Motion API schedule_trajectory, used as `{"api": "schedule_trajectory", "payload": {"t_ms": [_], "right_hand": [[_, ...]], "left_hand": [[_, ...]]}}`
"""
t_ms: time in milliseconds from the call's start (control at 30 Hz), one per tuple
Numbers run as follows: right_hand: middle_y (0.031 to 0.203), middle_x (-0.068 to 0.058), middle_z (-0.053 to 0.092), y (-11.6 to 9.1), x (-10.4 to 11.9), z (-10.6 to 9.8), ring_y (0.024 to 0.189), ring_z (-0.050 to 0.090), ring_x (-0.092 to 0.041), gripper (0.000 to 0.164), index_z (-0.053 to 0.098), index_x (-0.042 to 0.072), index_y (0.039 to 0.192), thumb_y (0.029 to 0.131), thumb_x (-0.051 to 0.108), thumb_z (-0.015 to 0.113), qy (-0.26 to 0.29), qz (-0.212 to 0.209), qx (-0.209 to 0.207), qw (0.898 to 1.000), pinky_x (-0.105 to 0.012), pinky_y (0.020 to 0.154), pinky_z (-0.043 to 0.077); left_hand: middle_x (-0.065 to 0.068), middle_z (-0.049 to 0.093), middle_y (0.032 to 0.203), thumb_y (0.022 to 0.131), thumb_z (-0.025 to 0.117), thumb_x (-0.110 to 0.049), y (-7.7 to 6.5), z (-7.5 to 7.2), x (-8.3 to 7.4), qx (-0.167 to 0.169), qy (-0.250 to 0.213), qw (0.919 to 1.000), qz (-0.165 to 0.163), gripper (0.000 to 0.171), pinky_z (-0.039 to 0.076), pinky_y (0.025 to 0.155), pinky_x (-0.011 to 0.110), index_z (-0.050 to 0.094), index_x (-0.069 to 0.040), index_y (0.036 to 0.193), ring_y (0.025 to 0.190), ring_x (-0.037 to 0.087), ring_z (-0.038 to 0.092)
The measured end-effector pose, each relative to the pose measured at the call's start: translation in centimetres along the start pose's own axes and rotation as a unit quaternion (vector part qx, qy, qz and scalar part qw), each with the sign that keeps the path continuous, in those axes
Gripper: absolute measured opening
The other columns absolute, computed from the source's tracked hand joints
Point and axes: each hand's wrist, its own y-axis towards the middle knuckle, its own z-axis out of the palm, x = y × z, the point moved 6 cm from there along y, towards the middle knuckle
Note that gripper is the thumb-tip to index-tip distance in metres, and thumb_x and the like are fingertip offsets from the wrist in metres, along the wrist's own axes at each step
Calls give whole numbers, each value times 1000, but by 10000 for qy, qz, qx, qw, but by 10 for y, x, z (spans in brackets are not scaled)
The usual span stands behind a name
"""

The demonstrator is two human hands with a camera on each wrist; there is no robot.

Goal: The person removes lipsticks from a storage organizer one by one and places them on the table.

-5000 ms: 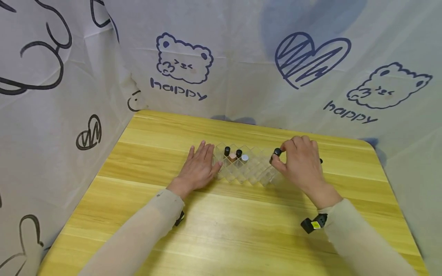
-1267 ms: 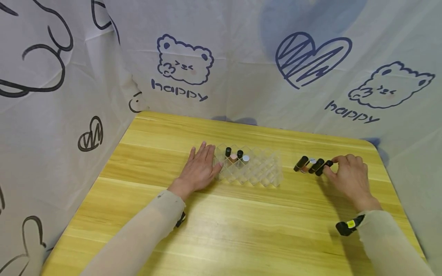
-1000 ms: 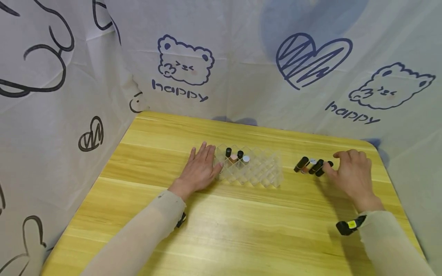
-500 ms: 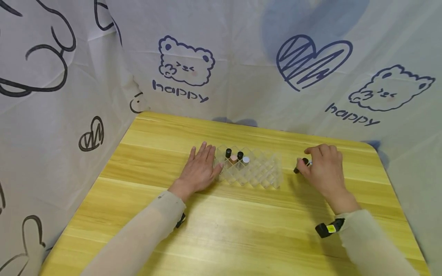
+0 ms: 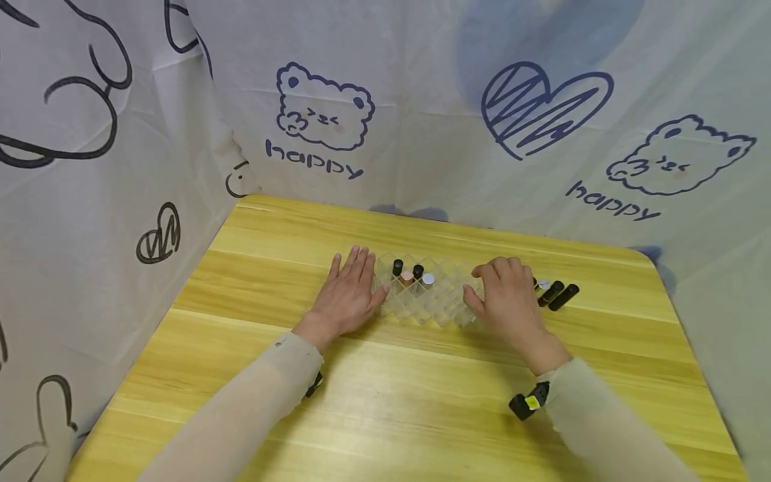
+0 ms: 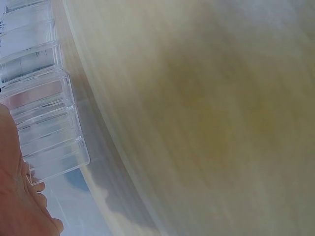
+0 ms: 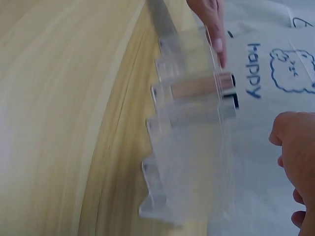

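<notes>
A clear lipstick organizer with diamond-shaped cells (image 5: 446, 304) stands mid-table. Two black-capped lipsticks (image 5: 397, 268), a pinkish-topped tube (image 5: 407, 276) and a white-topped tube (image 5: 427, 279) sit upright in its left part. Flat against the organizer's left end rests my left hand (image 5: 345, 294), fingers straight and spread. My right hand (image 5: 508, 301) hovers over the right end, thumb and index finger apart, nothing seen between them. In the right wrist view, the organizer (image 7: 197, 157) is blurred beside the right fingers.
To the right of the organizer, black lipstick tubes (image 5: 564, 297) and a white-topped tube (image 5: 543, 284) are grouped on the wooden table (image 5: 385, 402), partly hidden by my right hand. A white printed cloth (image 5: 421, 134) hangs behind the table.
My right hand, which held a black tube over the organizer earlier, set one down at the right-hand group, let go and came back leftward with nothing held. The left hand stayed put.
</notes>
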Motion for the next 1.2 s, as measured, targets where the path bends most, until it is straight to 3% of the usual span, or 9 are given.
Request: {"api": "schedule_trajectory", "payload": {"t_ms": [400,867,1200], "right_hand": [[103,-16,62,18,24,27,94,53,-38,30,71,1,112,97,26,79,131,-15,355,9993,-54,80,44],[113,-14,64,24,31,47,103,54,-35,41,74,4,124,96,33,81,218,536,1094,9923,-52,88,44],[114,-13,65,27,31,53,106,54,-35,41,76,7,125,96,36,79,132,657,1250,9899,-52,90,44]], "left_hand": [[17,13,177,113,21,-58,0,3,1,-37,-102,9999,-11,79,0,133,54,11,-3,169,165,30,0],[17,15,177,113,23,-57,0,3,1,-73,-234,9997,20,79,-1,133,55,12,-3,169,165,30,0],[17,17,176,113,25,-56,0,3,1,-104,-271,9996,34,78,0,133,55,14,-3,169,165,31,1]]}}
